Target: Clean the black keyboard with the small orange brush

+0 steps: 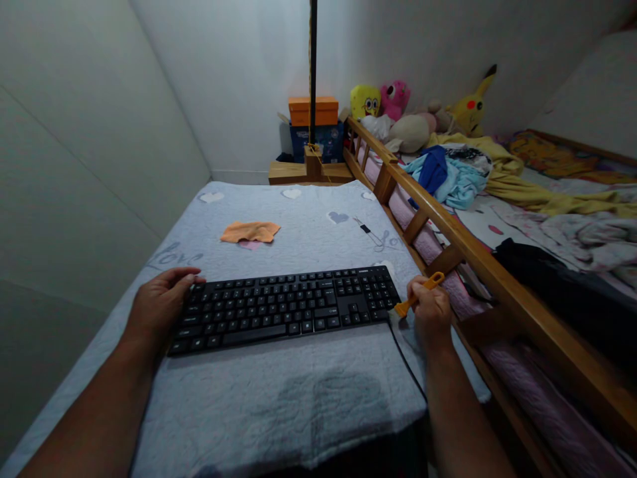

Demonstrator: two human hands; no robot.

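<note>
Head camera view: two hands, well apart; the left hand (pixel 158 300) touches the left end of a black keyboard (pixel 286 307), its grip unclear; the right hand (pixel 432 311) is clasped round an orange tool (pixel 407 307) by the keyboard's right end; an orange cloth (pixel 251 230) lies farther off, left.
</note>
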